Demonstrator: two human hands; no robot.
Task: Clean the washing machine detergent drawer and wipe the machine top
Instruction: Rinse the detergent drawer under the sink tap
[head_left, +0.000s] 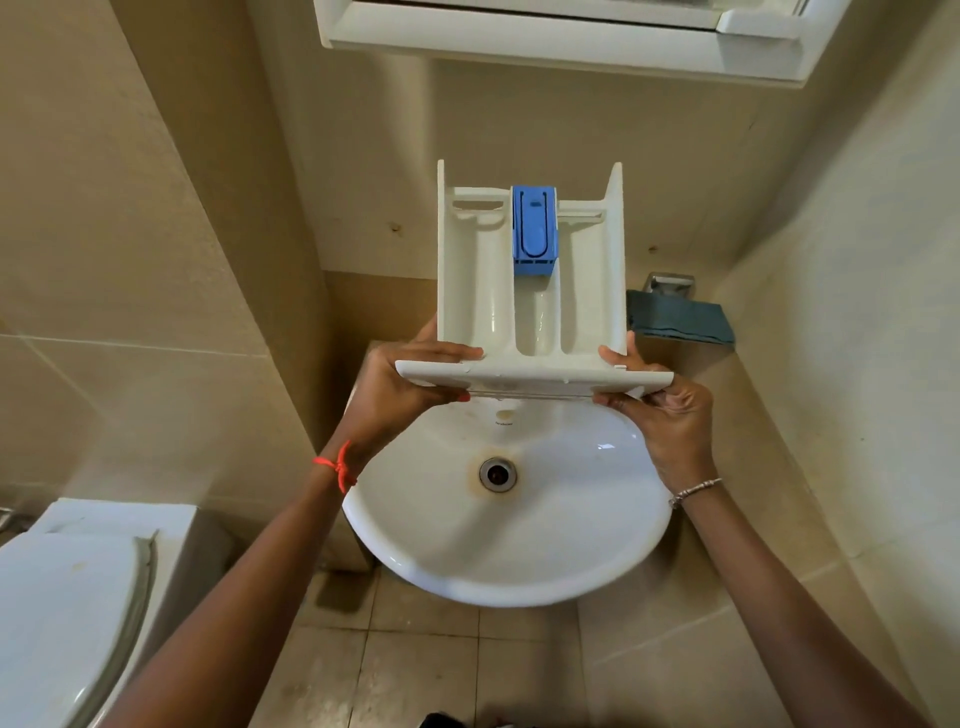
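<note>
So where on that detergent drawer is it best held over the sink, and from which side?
By the front panel, one end in each hand, coming from the near side. The panel overhangs the drawer body at both ends, giving flat edges to pinch, and the compartments stay uncovered. That is how the left hand and right hand hold it above the sink.

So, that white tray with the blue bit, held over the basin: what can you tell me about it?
The detergent drawer looks like glossy off-white plastic. Two dividers split it into three long compartments, and a blue insert sits at the far end of the middle one. Its flat front panel faces the camera. It is out of the machine, held in the air above the sink, open side up. The left hand and right hand grip the panel's two ends.
</note>
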